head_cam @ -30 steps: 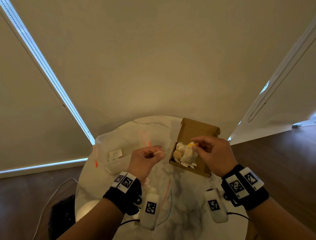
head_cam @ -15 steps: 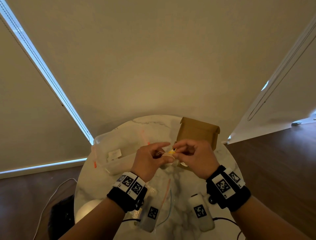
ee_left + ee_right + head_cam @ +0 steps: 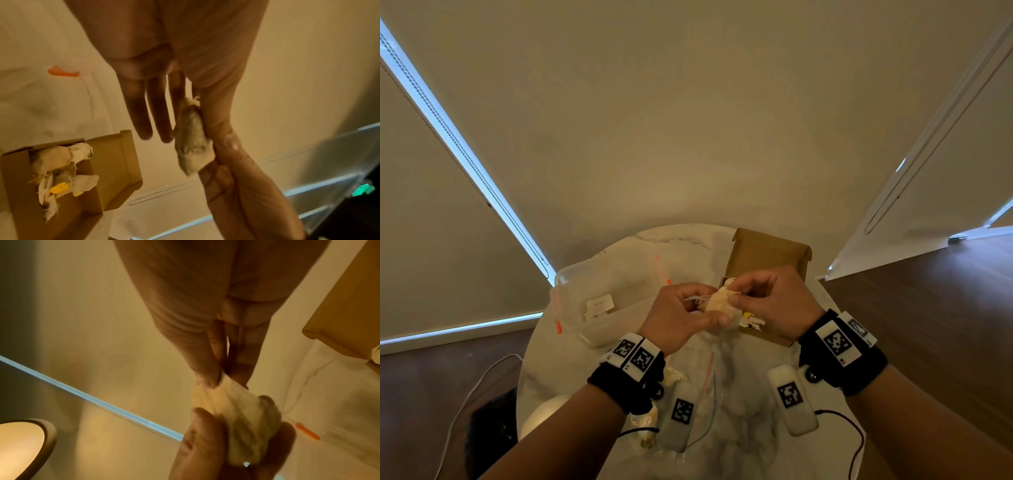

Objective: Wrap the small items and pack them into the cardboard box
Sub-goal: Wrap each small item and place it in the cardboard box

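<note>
Your right hand, which was over the cardboard box a second ago, now meets your left hand just in front of it, and both pinch a pale wrapped bundle, bigger than half a second ago.

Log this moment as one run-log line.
left hand: holds wrapped bundle | right hand: pinches its paper | cardboard box: open, wrapped items inside

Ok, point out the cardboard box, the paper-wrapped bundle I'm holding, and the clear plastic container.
cardboard box (image 3: 767,255): head view, inside of the raised lid.
paper-wrapped bundle (image 3: 719,303): head view, middle of the paper between the hands.
clear plastic container (image 3: 571,301): head view, left wall.
</note>
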Available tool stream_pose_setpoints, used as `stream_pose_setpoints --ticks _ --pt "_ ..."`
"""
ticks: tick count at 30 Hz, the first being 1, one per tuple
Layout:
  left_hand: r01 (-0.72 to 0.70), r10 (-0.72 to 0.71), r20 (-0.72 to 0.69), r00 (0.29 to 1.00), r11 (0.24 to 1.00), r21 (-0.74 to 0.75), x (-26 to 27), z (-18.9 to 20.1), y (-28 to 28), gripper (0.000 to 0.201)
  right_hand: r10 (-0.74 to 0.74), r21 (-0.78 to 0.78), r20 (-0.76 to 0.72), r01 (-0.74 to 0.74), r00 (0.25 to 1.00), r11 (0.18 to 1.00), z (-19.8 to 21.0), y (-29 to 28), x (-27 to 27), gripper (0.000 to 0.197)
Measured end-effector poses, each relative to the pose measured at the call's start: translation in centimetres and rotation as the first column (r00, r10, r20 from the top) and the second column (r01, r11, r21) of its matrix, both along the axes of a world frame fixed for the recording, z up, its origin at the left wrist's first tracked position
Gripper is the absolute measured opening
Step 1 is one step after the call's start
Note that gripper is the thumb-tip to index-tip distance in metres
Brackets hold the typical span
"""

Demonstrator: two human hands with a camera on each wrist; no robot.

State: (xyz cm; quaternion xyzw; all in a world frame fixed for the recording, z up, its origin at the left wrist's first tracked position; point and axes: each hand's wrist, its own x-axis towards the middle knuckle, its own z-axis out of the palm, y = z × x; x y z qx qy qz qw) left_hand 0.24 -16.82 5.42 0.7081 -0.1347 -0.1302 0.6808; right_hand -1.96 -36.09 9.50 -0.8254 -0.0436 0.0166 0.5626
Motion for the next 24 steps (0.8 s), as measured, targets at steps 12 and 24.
stream_pose_setpoints --ticks 12,24 --pt "-0.008 0.010 -0.003 1.000 0.896 0.444 0.9 -2.5 1.0 0.028 -0.129 -0.604 -0.050 0.073 0.990 0.794 -5.1 -7.2 4.1 0.007" --pt "-0.106 0.159 -0.059 0.985 0.847 0.520 -3.2 -8.0 7.4 0.012 -0.308 -0.812 -0.377 -0.152 0.874 0.563 -18.8 -8.2 4.4 0.018"
